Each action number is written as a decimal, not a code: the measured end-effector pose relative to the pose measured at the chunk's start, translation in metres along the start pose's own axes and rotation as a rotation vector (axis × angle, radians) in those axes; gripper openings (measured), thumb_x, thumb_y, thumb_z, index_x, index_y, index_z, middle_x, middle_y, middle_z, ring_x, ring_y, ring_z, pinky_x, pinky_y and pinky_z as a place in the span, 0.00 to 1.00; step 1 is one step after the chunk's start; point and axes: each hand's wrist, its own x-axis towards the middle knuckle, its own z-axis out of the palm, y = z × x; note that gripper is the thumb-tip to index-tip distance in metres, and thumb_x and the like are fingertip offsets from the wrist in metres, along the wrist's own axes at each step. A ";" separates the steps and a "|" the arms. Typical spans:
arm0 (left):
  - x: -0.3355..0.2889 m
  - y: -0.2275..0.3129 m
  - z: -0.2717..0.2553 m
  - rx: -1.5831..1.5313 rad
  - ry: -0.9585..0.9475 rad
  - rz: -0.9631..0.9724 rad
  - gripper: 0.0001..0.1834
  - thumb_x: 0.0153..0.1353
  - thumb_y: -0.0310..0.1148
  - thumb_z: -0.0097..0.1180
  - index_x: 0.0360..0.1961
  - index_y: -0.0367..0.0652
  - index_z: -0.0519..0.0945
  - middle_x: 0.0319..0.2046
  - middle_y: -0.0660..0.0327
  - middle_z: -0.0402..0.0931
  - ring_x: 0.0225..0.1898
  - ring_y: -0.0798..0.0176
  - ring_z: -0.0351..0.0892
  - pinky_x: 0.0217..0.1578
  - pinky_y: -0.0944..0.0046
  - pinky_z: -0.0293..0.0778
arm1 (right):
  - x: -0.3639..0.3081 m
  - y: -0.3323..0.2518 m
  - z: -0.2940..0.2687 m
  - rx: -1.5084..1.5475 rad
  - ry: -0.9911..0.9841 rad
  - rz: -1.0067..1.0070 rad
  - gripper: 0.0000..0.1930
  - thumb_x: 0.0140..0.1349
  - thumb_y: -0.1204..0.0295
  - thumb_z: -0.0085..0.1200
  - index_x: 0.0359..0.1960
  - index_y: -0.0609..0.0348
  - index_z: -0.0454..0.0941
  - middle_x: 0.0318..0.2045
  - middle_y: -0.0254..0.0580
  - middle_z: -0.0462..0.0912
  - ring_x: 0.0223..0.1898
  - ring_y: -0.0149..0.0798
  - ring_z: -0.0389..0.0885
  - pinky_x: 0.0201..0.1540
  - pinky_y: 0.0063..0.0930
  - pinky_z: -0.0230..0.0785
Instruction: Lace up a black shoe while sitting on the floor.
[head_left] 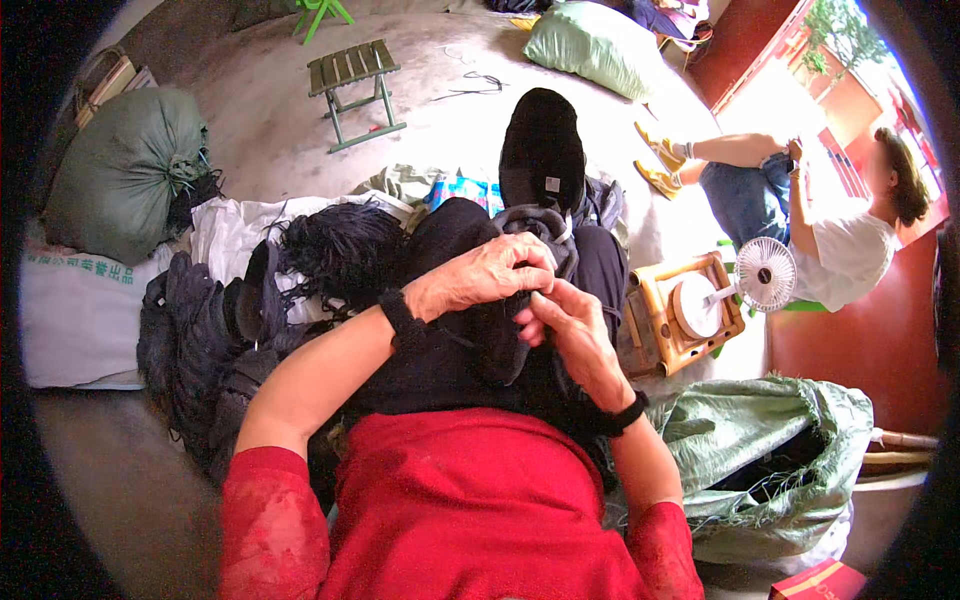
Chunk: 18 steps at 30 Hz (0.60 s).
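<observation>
Both hands meet over my lap, fingertips almost touching. My left hand [492,272] is closed, its thumb and fingers pinching the edge of a dark fabric piece [500,345] that hangs down over my black trousers. Right beside it, my right hand [578,335] pinches with thumb and forefinger; whatever lies between those fingertips is too small to make out. Just beyond the hands rests a long, rounded black piece [543,150] with a small pale label, shaped like a shoe sole. Grey cloth [540,225] is bunched between it and my fingers.
To the left lie a heap of dark fabric pieces [195,350], a tangle of black strands [340,250] and a tied green sack [125,170]. An open green sack [760,460] sits at right. A white fan [765,275] stands on a bamboo stool [655,315]. Another person [840,240] sits beyond.
</observation>
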 end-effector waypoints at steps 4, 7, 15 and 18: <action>-0.003 0.002 -0.003 -0.107 -0.014 -0.156 0.12 0.65 0.35 0.51 0.43 0.38 0.78 0.42 0.59 0.77 0.47 0.66 0.74 0.51 0.64 0.68 | 0.004 -0.014 0.000 0.097 -0.012 -0.003 0.10 0.69 0.69 0.49 0.44 0.63 0.74 0.27 0.38 0.80 0.25 0.29 0.78 0.29 0.20 0.71; -0.005 -0.002 -0.005 -0.029 0.019 -0.072 0.13 0.64 0.29 0.48 0.48 0.37 0.75 0.43 0.58 0.78 0.49 0.64 0.74 0.53 0.63 0.68 | -0.016 -0.060 -0.058 0.075 0.129 -0.250 0.11 0.69 0.67 0.47 0.42 0.62 0.75 0.28 0.41 0.81 0.27 0.33 0.79 0.33 0.25 0.72; -0.014 -0.015 -0.005 0.084 0.017 0.084 0.13 0.59 0.21 0.47 0.45 0.38 0.76 0.46 0.55 0.77 0.52 0.56 0.75 0.56 0.59 0.68 | -0.218 -0.354 -0.319 -0.398 0.774 -0.984 0.13 0.70 0.65 0.46 0.51 0.54 0.74 0.49 0.41 0.76 0.49 0.36 0.73 0.54 0.32 0.65; -0.027 -0.016 0.003 0.305 0.290 0.327 0.10 0.55 0.17 0.52 0.38 0.39 0.77 0.47 0.55 0.76 0.51 0.50 0.75 0.54 0.57 0.71 | -0.258 -0.376 -0.357 -0.294 0.721 -1.005 0.14 0.70 0.65 0.46 0.52 0.54 0.74 0.56 0.46 0.74 0.59 0.39 0.71 0.63 0.35 0.62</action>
